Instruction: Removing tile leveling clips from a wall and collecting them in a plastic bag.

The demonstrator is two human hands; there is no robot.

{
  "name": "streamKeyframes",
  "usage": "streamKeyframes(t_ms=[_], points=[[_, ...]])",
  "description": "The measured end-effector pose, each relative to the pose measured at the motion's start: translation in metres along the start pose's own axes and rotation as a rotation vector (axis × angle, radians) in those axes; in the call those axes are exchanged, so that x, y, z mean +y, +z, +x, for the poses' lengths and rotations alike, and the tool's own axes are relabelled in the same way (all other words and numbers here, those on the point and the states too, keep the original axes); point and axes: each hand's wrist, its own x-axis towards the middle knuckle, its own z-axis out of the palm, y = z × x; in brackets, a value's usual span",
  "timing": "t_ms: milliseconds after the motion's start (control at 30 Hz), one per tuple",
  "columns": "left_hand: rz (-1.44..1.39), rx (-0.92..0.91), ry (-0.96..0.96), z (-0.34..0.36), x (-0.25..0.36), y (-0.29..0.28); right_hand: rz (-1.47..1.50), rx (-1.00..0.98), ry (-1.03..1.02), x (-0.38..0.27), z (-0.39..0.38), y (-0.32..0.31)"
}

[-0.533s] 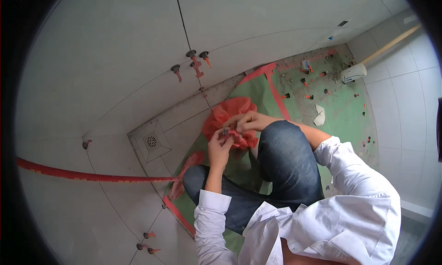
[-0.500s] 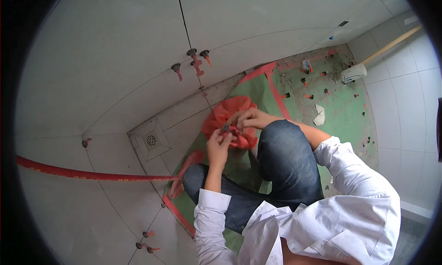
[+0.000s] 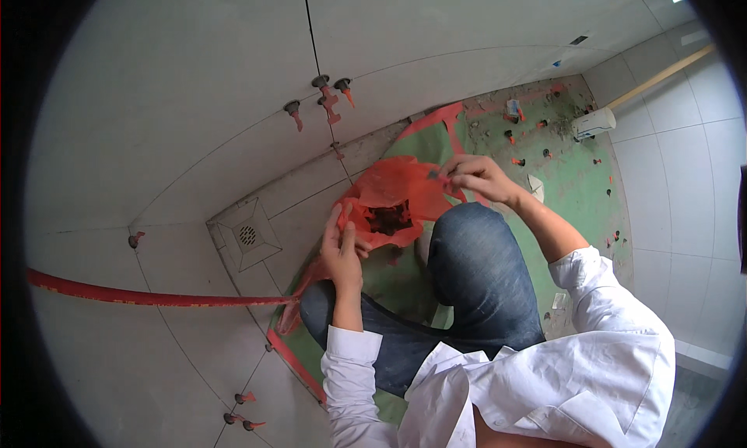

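Observation:
A red plastic bag lies with its mouth spread on the green floor sheet in front of my knees. Dark and red pieces show inside it, too jumbled to make out singly. My left hand is closed on the near left part of the bag's rim, fingers behind the film. Beyond the bag's right side, my right hand pinches a small red and black tile leveling clip, a little blurred. Similar clips stick out of the wall tile joints ahead.
Several loose clips and debris litter the green sheet on the right. A white cylinder on a wooden pole leans in the far corner. A square floor drain sits left of the bag; a red strap crosses from the left.
My hands have parted: the right moved right and away with a clip, while the left shifted left onto the bag's rim. The bag's mouth is now spread wide, showing its contents.

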Motion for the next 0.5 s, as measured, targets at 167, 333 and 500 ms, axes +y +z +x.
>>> streamKeyframes(t_ms=[167,333,500], points=[[-0.064,-0.085,-0.012,0.005,0.002,0.014,0.221,-0.544,-0.115,-0.026,0.062,0.038],[0.083,0.031,0.117,0.010,-0.009,0.001,-0.303,-0.441,-0.024,0.018,0.080,0.074],[1.213,0.652,0.832,0.023,0.015,0.002,0.031,0.153,0.145,-0.038,0.120,0.022]])
